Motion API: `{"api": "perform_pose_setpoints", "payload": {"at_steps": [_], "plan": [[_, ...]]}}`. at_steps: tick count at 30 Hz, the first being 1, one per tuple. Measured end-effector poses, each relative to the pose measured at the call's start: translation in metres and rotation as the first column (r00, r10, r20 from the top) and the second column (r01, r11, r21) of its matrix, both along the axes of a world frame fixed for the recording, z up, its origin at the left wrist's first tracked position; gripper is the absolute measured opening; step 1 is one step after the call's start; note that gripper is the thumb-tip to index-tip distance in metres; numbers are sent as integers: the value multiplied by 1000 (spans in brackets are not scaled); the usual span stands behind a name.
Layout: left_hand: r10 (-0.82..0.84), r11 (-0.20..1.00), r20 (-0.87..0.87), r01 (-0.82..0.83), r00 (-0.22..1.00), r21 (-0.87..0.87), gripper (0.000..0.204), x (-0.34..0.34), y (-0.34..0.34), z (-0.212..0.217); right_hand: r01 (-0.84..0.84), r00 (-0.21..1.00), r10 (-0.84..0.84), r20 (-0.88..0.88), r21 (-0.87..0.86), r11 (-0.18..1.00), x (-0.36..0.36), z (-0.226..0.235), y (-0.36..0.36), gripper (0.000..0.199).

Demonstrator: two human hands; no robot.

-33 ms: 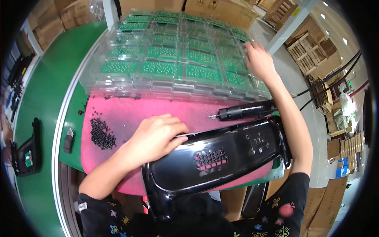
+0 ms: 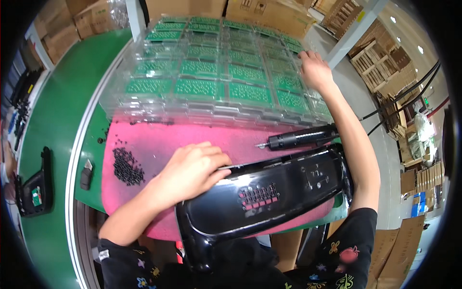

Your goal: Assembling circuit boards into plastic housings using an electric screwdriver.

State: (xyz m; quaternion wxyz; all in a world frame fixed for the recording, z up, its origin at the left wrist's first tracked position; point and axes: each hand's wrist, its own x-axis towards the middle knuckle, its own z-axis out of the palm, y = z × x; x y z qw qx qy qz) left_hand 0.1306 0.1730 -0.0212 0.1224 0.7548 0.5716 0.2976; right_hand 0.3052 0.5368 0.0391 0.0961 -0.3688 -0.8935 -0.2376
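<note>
1. Pink foam mat (image 2: 192,137) on a green workbench (image 2: 53,120) serves as the work surface and as landmark for all entries below; cardboard boxes (image 2: 269,12) and wooden pallets (image 2: 380,62) stand beyond the bench.
2. Left hand (image 2: 190,171): palm down, fingers curled over the upper left edge of a long glossy black plastic panel (image 2: 269,192), pressing and steadying it. The fingers are bent onto the edge, not wrapped around it.
3. Black plastic panel: lies along the near edge of the pink mat, overhanging it toward the person; a small grid of pink-lit openings sits at its middle.
4. Right hand (image 2: 315,70): reaches past the far edge of the mat, fingers spread and resting on the clear plastic trays (image 2: 216,82). Whether it grasps anything cannot be told.
5. Clear plastic trays: stacked along the far side of the mat, each pocket holding a green circuit board (image 2: 199,89).
6. Electric screwdriver (image 2: 301,138): black, lying on the right part of the mat, just beyond the panel, tip pointing left; untouched by either hand.
7. Pile of small black screws (image 2: 126,166): on the left part of the mat, near the left hand.
8. Black housing (image 2: 33,188): well left of the mat, on the green bench.
</note>
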Motion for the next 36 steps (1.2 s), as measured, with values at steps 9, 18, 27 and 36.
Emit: {"api": "perform_pose_setpoints", "payload": {"at_steps": [9, 18, 27, 36], "plan": [[-85, 996, 55, 86, 995, -9, 22, -1, -5, -5, 240, 914, -204, 351, -61, 969, -36, -37, 99, 42], [37, 995, -138, -25, 990, 93, 22, -18, 2, 3, -105, 897, 182, -402, 206, 973, -31, -2, 30, 35], [284, 838, -119, -186, 951, 513, 99, -5, -7, 24, -741, 668, 443, -598, -480, 469, 0, 34, -215, 27], [149, 853, -142, -54, 979, 519, 72, -4, -12, 31, -646, 751, 512, -417, -302, 702, 50, 25, -230, 14]]}}
